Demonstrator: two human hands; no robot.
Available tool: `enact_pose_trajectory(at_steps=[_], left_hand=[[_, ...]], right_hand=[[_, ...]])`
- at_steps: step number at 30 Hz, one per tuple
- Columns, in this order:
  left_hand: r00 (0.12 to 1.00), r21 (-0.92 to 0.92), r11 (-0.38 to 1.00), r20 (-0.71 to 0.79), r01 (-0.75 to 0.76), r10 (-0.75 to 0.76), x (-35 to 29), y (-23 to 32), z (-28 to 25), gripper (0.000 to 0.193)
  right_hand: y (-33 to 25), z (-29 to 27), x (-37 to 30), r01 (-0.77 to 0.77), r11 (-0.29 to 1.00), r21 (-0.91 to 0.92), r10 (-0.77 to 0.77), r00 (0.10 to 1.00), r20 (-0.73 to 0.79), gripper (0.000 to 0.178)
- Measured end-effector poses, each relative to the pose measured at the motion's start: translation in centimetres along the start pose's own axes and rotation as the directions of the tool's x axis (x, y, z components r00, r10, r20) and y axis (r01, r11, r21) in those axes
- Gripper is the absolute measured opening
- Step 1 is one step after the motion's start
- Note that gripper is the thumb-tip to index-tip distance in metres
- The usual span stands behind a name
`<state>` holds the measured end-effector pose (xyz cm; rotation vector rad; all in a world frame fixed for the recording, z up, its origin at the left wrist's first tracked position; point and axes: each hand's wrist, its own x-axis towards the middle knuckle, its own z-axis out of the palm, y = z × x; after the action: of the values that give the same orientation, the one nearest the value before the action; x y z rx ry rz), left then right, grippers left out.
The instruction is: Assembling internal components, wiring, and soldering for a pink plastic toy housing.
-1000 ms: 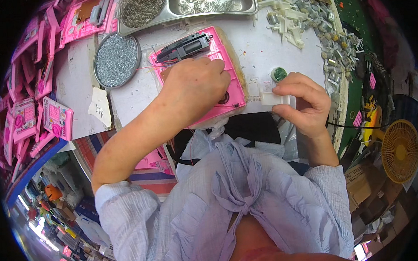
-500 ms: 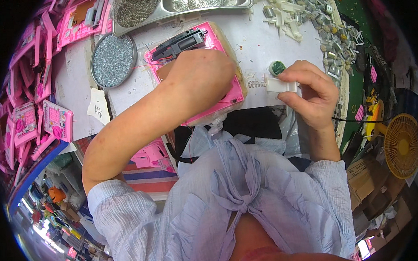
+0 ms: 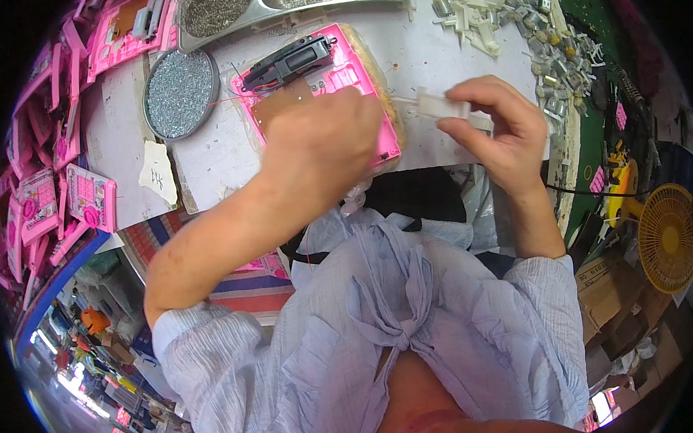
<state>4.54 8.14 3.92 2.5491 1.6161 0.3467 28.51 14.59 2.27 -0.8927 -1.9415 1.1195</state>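
Observation:
Between thumb and fingers my right hand pinches a small white plastic part, held just above the table to the right of a pink plastic housing. A thin, blurred piece sticks out of its left end; I cannot make out whether it is the spring. Over the lower middle of the housing is my left hand, back upward and smeared by motion, its fingertips hidden. A black rectangular module with wires lies along the housing's upper left. Below the module is a brown board, partly covered by my left hand.
A round dish of small metal pieces stands left of the housing, with a metal tray behind. Pink housings pile up at far left. Small motors and white plastic parts lie at back right. A yellow fan stands right.
My right hand has shifted left and up with the white part, nearer the housing. My left hand has moved left and down, uncovering more of the housing. The coil spring no longer shows distinctly.

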Motion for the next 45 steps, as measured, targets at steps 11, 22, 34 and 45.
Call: enact_pose_trajectory(at_steps=[11, 22, 34, 45], left_hand=[[0.800, -0.515, 0.816, -0.358, 0.261, -0.482, -3.7, -2.5, 4.2, 0.011], [0.782, -0.585, 0.759, -0.316, 0.285, -0.537, -3.6, -2.5, 4.9, 0.012], [0.803, -0.639, 0.723, -0.270, 0.263, -0.531, -3.2, -2.6, 4.2, 0.009], [0.836, -0.676, 0.722, -0.305, 0.147, -0.456, -4.1, -3.0, 5.0, 0.019]], right_hand=[[0.8, 3.1, 5.0, 0.463, 0.840, -0.282, -0.373, 0.871, 0.319, 0.025], [3.7, 4.2, 7.0, 0.492, 0.870, -0.006, -0.451, 0.801, 0.394, 0.028], [2.2, 5.5, 4.9, 0.384, 0.897, -0.220, -0.275, 0.872, 0.404, 0.021], [11.8, -22.1, 10.2, -0.405, 0.455, -0.793, 0.212, 0.914, -0.345, 0.030]])
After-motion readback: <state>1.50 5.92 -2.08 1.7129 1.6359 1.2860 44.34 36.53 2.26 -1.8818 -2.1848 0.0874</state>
